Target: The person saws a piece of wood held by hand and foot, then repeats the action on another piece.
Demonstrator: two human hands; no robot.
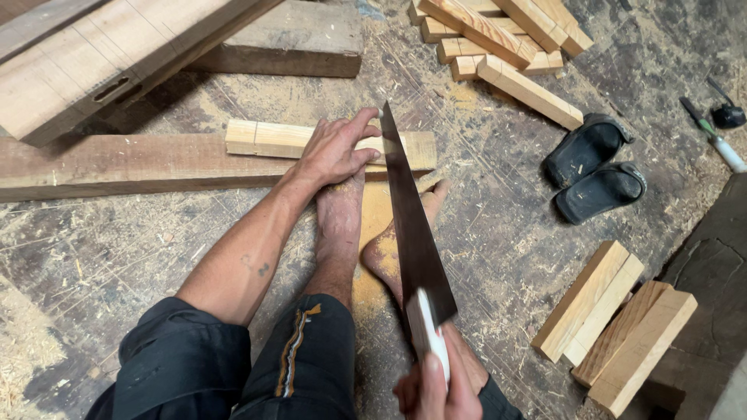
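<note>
I see the left hand (336, 149) pressed flat on the stick (331, 141), fingers spread over its top, holding it down rather than wrapped around it. The stick is a pale, squared length of wood lying crosswise on a darker plank (117, 165), which rests on the floor (498, 202). The right hand (437, 385) is at the bottom edge of the view, fingers clenched around the white handle of the saw (412, 225). The saw blade is dark, long and tapered; its tip meets the top of the stick just beside the left thumb and fingertips. Both bare feet (342, 218) lie under the blade, toes up against the plank's near edge. Sawdust lies between the feet.

A heavy beam (93, 62) with a slot cut in it lies at upper left. A pile of cut sticks (498, 39) sits at the top, well apart from the hands. Two black sandals (595, 167) lie to the right, and four short blocks (615, 327) lie at lower right. A pen-like tool (712, 134) lies at the far right edge.
</note>
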